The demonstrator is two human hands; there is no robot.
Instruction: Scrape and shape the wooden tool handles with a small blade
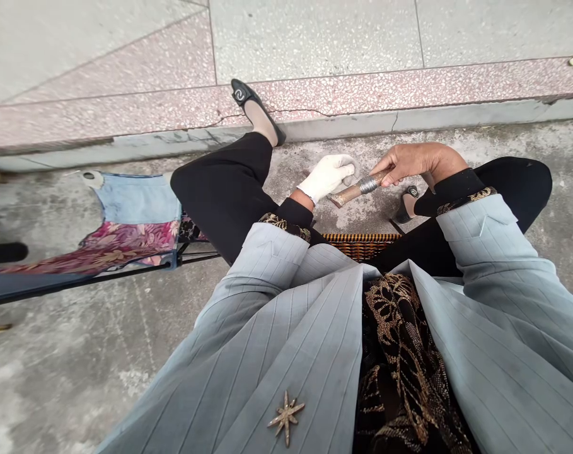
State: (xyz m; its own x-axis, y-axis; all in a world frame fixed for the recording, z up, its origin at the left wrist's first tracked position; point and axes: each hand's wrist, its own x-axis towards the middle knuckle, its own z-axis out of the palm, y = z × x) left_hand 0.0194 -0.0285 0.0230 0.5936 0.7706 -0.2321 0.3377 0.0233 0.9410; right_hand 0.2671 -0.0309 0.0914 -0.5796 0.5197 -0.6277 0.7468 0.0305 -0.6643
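Note:
In the head view, my right hand [409, 162] is bare and closed around a short wooden handle [350, 194] with silvery wire wound about its middle. The handle slants down to the left, its thick end pointing toward my lap. Whatever lies at its other end is hidden by my right hand. My left hand [328, 175] wears a white glove, and its fingers are curled in just beside the handle. What those fingers hold, if anything, does not show. Both hands are over the concrete ground between my knees.
Beneath me is a woven wicker seat [362, 246]. To the left stands a folding chair [130, 202] with denim and pink floral cloth. A low step edge [343, 132] runs beyond my hands, where my left black shoe [258, 104] rests against the pink speckled border.

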